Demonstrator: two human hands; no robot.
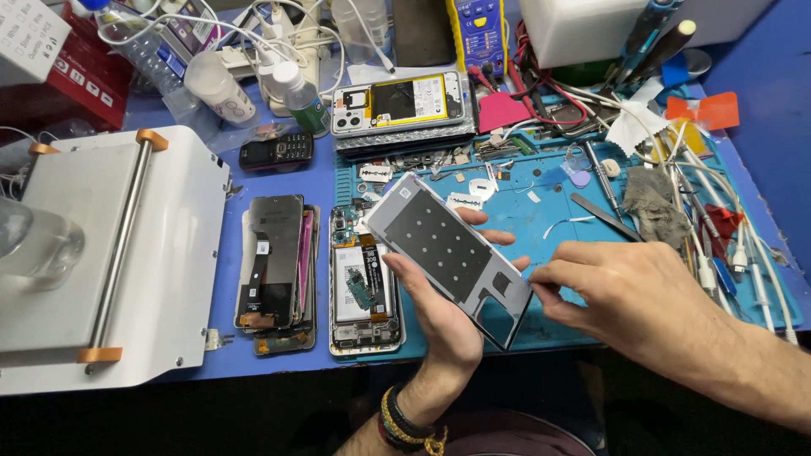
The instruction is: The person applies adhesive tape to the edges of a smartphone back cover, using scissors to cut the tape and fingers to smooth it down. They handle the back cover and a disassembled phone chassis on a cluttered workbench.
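A grey phone panel (448,257) is gripped by the left hand (443,317) above the desk (270,371); its lower corner is pinched by the right hand (625,295) fingers (545,274).

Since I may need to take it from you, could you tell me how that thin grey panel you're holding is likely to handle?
The grey panel looks very thin and flat, so it is probably light and may flex or crack if squeezed. Its glossy face suggests it could slip; the left hand supports it underneath while the right hand pinches one edge. Being flat, it seems unlikely to roll.
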